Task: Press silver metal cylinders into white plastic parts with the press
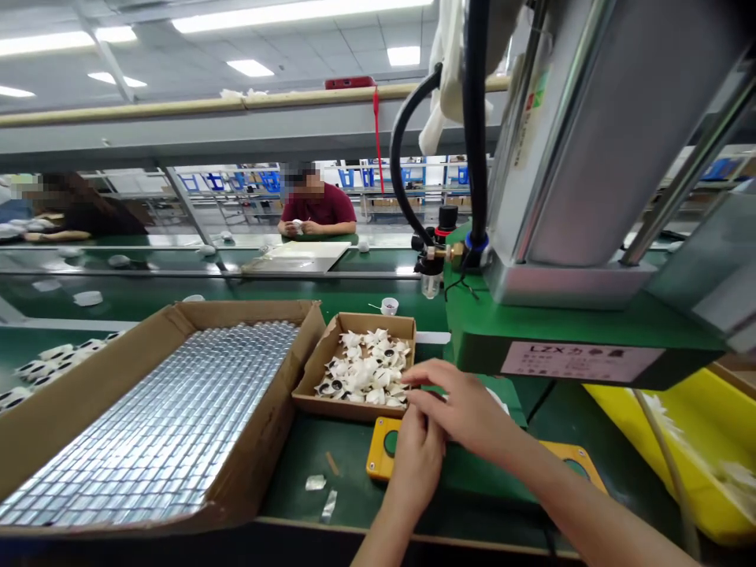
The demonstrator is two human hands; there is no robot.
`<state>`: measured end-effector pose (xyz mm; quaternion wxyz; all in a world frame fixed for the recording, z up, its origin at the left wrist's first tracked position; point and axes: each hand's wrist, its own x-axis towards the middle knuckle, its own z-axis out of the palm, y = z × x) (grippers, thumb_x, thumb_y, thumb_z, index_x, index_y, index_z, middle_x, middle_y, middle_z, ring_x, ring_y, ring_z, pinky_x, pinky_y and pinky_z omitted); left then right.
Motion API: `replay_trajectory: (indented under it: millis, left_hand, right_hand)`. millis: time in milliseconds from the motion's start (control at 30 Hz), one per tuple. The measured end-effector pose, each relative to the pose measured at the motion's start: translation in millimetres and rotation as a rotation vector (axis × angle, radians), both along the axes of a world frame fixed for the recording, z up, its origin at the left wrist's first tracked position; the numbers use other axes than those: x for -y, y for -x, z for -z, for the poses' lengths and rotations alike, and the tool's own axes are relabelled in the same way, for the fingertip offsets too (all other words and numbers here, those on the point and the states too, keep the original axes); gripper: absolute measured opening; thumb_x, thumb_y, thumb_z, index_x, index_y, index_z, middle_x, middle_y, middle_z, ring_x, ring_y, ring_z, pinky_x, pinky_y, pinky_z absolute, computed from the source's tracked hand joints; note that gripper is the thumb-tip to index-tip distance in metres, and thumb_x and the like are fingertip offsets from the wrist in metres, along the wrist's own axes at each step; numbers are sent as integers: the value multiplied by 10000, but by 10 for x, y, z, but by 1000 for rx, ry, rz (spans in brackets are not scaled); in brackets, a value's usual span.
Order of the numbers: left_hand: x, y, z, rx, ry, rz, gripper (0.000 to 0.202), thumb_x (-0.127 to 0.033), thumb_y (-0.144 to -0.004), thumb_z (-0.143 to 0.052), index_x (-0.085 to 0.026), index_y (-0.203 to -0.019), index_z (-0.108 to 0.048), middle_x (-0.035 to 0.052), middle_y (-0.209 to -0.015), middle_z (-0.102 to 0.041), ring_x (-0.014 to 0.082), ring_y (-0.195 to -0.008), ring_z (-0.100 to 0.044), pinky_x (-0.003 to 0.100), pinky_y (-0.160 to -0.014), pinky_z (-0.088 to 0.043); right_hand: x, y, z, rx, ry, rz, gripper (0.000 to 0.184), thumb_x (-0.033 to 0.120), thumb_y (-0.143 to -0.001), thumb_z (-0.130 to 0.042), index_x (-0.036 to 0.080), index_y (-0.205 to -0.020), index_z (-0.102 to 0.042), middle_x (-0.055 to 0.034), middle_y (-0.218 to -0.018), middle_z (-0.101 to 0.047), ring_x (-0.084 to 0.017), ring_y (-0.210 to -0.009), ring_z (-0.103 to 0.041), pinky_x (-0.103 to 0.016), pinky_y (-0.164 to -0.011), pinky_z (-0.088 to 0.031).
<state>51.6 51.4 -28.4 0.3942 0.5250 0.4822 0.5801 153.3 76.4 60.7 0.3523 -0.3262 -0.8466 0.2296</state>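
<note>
My left hand point(418, 457) is closed in front of the small cardboard box point(354, 407), over a yellow button box point(378, 453) with a green button. From the right, my right hand point(472, 405) reaches across the top of the left one, its fingers bent and close together. Whatever the two hands hold is hidden by the fingers. White plastic parts point(372, 374), some with dark round inserts, fill the small box just beyond my fingertips.
Rows of shiny metal cylinders point(177, 409) fill a large carton point(248, 465) at left. A green press point(579, 315) overhangs the right side. A second yellow button box point(582, 455) and a yellow bin point(667, 465) are at right. Across the conveyor sits a person point(322, 209).
</note>
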Motion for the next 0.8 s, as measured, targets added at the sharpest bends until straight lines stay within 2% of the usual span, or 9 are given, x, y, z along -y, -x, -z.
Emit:
replay_trajectory:
  millis: [67,167,233,333,400,467,567,700,800]
  left_hand:
    - [9,2,-37,-10,15,54,220,-365,-885,-447,-181,-920,-563,-20,-679,-525,113,-555,-451,233,-512,-380]
    - [3,-13,-74,-15,45,79,226,-394,-892,-428,-200,-962,-520,-45,-646,-498,103,-536,-433,230,-520,-373]
    - [-16,-26,-71,-5,62,67,237,-416,-888,-423,-210,-984,-488,-53,-625,-494,106,-526,-433,229,-498,-362]
    - [-49,-36,-60,-1,52,64,271,-409,-868,-458,-222,-1063,-444,-43,-692,-514,109,-559,-462,233,-521,-389]
    - [-73,-49,-100,-48,27,59,303,-402,-860,-474,-227,-1103,-428,-26,-776,-531,106,-579,-474,248,-559,-414]
    - [-102,-90,-211,-130,-11,60,305,-402,-854,-489,-224,-1096,-439,0,-861,-554,110,-604,-488,263,-588,-423]
    - [-151,-212,-485,-269,-91,108,250,-388,-850,-509,-207,-1021,-484,34,-929,-578,139,-714,-530,276,-648,-423]
    - [-194,-393,-812,-415,-178,135,201,-380,-866,-479,-193,-861,-554,3,-717,-556,142,-640,-502,271,-615,-404]
    - [-189,-453,-905,-440,-190,121,239,-363,-856,-482,-204,-684,-532,-29,-533,-468,142,-559,-473,261,-557,-384]
  right_hand:
    - [161,-230,54,9,-12,0,170,232,-887,-492,259,-1001,-615,6,-1023,-655,-152,-973,-593,-292,-858,-475]
    - [381,-641,168,32,-139,21,173,208,-897,-489,249,-1017,-607,3,-1035,-646,-130,-1017,-565,-273,-908,-448]
    - [480,-999,255,76,-183,124,174,217,-903,-488,248,-1027,-605,-7,-1009,-646,-124,-988,-576,-255,-880,-463]
    - [512,-1705,357,186,-195,392,177,258,-898,-503,270,-1041,-606,-12,-1009,-651,-139,-945,-603,-265,-843,-479]
    - [424,-2246,389,257,-214,594,182,316,-892,-508,263,-1030,-613,-30,-1032,-656,-168,-943,-613,-289,-842,-474]
    - [246,-2760,406,369,-76,798,245,384,-902,-465,247,-1037,-617,-54,-1081,-650,-175,-949,-614,-266,-807,-468]
    - [-113,-3329,466,446,27,924,325,338,-925,-391,177,-1096,-615,-117,-1093,-644,-204,-936,-619,-308,-798,-458]
    - [-549,-3626,674,523,88,942,299,266,-895,-501,146,-1160,-571,-119,-1189,-581,-210,-1034,-575,-372,-902,-445]
    - [-761,-3623,853,557,112,921,317,304,-894,-533,185,-1188,-536,-93,-1260,-522,-206,-1097,-533,-414,-940,-438]
